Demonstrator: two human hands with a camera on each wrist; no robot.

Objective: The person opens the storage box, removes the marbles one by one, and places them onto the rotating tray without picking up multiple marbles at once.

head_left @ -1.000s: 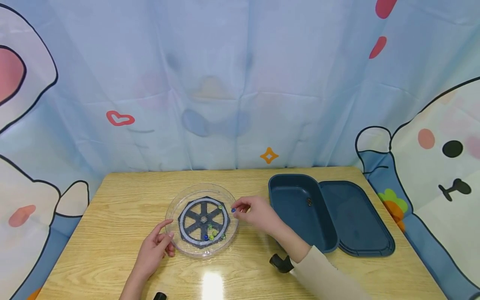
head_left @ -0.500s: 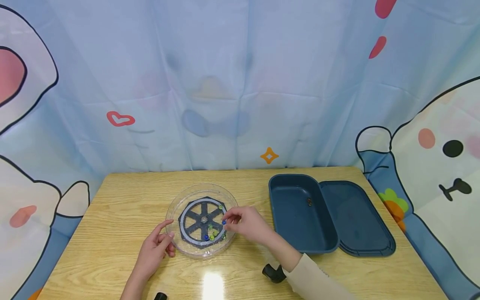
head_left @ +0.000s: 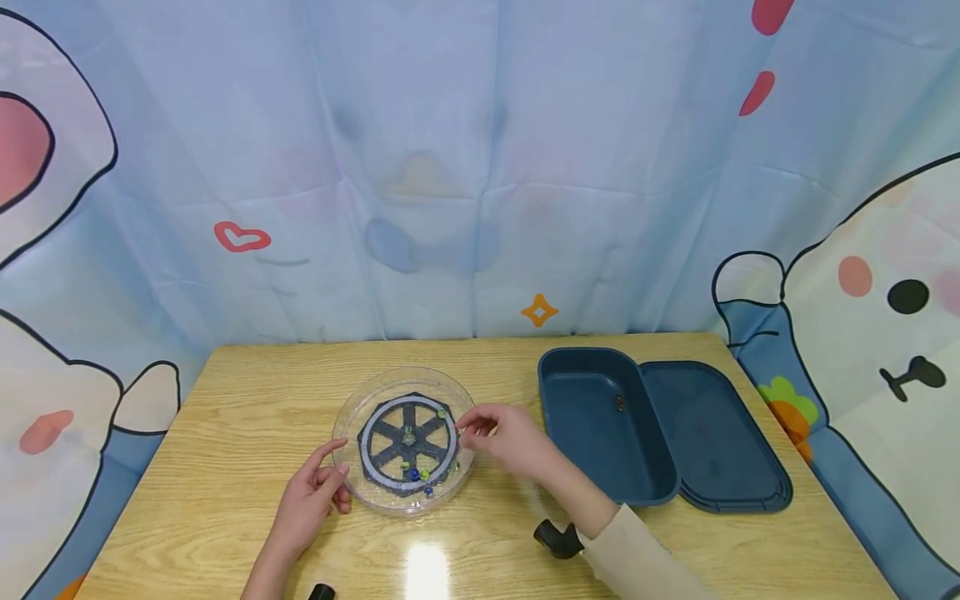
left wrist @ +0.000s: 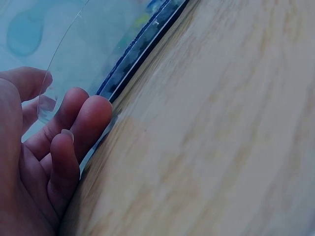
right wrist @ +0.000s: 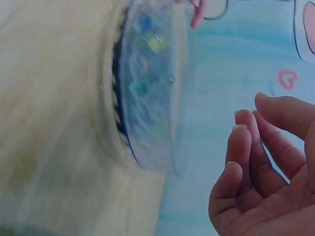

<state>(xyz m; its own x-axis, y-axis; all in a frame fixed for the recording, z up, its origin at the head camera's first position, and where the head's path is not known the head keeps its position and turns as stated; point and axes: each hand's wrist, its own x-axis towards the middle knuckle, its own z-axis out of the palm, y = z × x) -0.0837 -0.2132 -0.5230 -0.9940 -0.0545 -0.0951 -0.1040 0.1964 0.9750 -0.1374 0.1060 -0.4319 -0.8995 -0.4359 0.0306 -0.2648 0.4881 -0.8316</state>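
Note:
My left hand holds the near-left rim of a round clear plastic dish, index finger over the edge. In or under it shows a dark six-spoked hexagonal wheel with a pale ring. Inside are small marbles: a blue marble, another blue marble near the front wall, and several yellow-green marbles. My right hand is at the dish's right rim. In the right wrist view its fingers are loosely bent, with nothing between fingertips and thumb.
A dark blue box stands at the right, with a small brown thing inside. Its flat blue lid lies beside it. Black fittings show by the wrists. A printed curtain hangs behind the table.
My right hand has moved over the dish, let go of its blue marble and drawn back to the right rim. Two blue marbles now lie in the dish. The left hand has stayed put.

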